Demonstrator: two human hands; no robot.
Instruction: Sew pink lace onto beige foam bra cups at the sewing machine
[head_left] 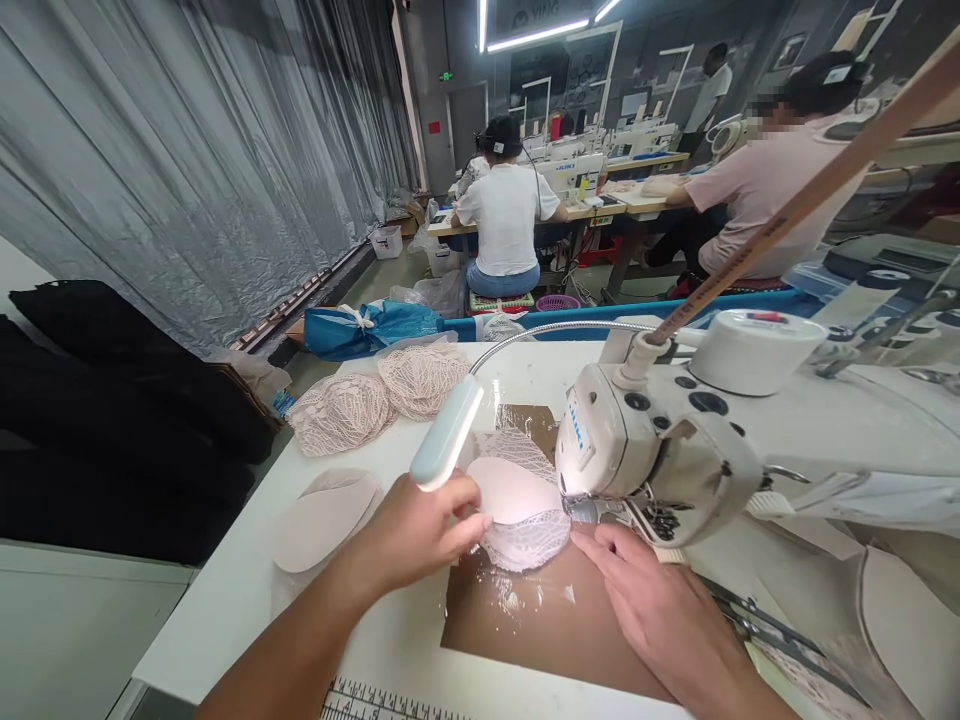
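A pale bra cup with a lace layer (517,492) lies on a brown sheet (517,610), its right edge at the needle area of a white JUKI sewing machine (600,430). My left hand (424,525) pinches the cup's left edge between thumb and fingers. My right hand (652,595) lies on the brown sheet with its fingers stretched out, the fingertips beside the cup's right edge, just below the presser foot. Above my left hand hangs a lamp head (448,432) on a bendable metal neck.
Lace cups (341,412) are stacked at the table's back left. Smooth pale cups (326,525) lie left of my forearm. A thread cone (757,350) stands behind the machine head, and a ruler strip (382,700) runs along the front edge. Other people (506,215) sit at machines beyond.
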